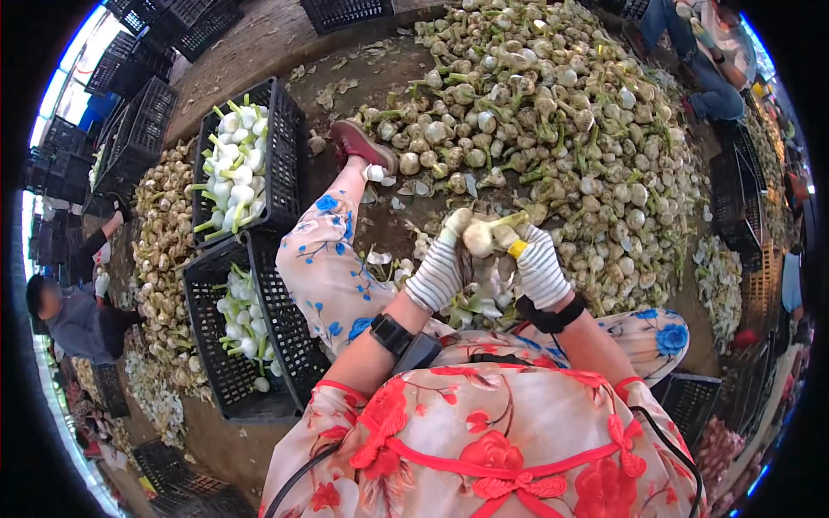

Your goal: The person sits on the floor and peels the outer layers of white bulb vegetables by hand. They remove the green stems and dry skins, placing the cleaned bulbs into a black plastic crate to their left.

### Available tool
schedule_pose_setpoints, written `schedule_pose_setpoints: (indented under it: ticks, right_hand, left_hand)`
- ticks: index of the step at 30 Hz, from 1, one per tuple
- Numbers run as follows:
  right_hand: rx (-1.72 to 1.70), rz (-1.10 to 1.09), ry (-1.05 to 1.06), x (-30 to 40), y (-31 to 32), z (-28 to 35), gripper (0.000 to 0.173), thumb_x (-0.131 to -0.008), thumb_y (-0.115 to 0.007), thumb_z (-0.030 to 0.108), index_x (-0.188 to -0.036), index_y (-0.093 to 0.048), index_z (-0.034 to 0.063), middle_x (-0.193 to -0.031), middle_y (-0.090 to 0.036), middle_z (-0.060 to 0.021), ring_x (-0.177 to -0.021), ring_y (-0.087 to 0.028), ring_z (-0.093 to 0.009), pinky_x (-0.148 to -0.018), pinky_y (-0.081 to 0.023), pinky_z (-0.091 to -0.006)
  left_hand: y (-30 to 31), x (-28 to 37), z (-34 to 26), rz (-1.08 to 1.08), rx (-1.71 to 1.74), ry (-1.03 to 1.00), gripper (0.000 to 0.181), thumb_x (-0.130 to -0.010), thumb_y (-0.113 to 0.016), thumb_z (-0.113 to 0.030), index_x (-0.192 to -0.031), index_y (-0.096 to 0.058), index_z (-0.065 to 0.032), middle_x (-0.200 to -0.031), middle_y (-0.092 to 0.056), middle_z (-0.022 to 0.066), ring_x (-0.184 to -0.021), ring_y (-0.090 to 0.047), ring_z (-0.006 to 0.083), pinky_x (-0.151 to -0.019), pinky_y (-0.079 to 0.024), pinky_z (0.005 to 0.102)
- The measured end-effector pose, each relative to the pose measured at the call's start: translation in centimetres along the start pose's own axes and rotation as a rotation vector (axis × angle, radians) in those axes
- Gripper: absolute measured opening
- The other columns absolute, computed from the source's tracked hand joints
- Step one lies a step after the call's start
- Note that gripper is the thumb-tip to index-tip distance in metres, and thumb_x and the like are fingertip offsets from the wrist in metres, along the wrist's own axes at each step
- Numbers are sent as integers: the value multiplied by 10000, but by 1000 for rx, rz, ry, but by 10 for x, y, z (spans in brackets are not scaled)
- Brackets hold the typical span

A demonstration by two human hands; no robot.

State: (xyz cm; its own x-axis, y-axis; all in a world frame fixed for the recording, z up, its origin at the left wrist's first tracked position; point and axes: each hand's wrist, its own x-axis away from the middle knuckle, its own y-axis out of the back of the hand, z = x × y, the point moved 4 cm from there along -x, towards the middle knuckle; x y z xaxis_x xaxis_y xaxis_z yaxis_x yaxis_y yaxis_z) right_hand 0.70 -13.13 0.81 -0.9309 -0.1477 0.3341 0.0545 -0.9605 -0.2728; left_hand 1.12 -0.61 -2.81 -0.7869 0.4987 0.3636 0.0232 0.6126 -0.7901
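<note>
A garlic bulb (478, 238) with its green stem is held up between my hands, above my lap. My left hand (437, 265), in a striped white glove, has its fingers against the bulb's left side. Gloved the same way, my right hand (539, 262) grips the bulb near its stem; yellow tape (517, 248) is wrapped round one finger. Loose peeled skins (482, 301) lie beneath both hands. Beyond them spreads a large heap of unpeeled garlic (570, 142), stems still on.
To my left, a black plastic crate (285, 149) is full of clean white garlic. Nearer, a second crate (223, 385) is partly filled. Another garlic heap (165, 259) lies past them, beside a seated person (87, 324). Someone in jeans (709, 78) sits at upper right.
</note>
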Motion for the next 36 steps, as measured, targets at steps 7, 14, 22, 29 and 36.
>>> schedule_pose_setpoints:
  ticks: [7, 14, 22, 29, 36]
  right_hand:
    - [402, 3, 309, -12, 1, 8, 156, -844, -600, 119, -939, -626, -3, -743, -634, -37, -609, -595, -155, -524, -463, -282]
    - [156, -32, 326, -17, 3, -1, 189, -863, -588, 90, -1035, -606, 14, -857, -631, -19, -756, -557, -83, -678, -472, -235]
    - [213, 59, 344, 1, -9, 13, 246, -860, -535, 45, -1098, -578, 3, -956, -630, -34, -840, -555, -88, -759, -469, -234]
    - [-134, 221, -38, 17, -11, 27, 334, -873, -605, 223, -1127, -570, 11, -1002, -640, -52, -888, -615, -128, -780, -491, -265]
    - [93, 19, 161, -5, 6, 1, 213, -875, -587, 118, -1054, -611, 5, -909, -639, -13, -773, -554, -70, -684, -460, -226]
  left_hand:
    - [2, 9, -14, -179, -488, -461, 589, -796, -670, -260, -1274, -396, -50, -1042, -557, 90, -816, -587, 141, -684, -531, 281]
    - [7, 3, -23, -68, 64, 2, 547, -873, -469, -526, -1148, -525, -56, -847, -594, 52, -663, -573, 164, -599, -545, 365]
    - [7, 20, -31, -298, -504, -590, 491, -792, -690, -102, -1211, -447, -21, -1072, -578, 100, -941, -575, 165, -814, -504, 290]
    - [4, 25, -51, 183, -148, -26, 630, -793, -649, -380, -1256, -454, -1, -1065, -607, 99, -835, -632, 172, -584, -543, 271]
    - [13, 27, -41, -32, -324, -352, 612, -768, -706, -157, -1302, -420, -68, -1100, -589, 83, -809, -610, 154, -594, -542, 273]
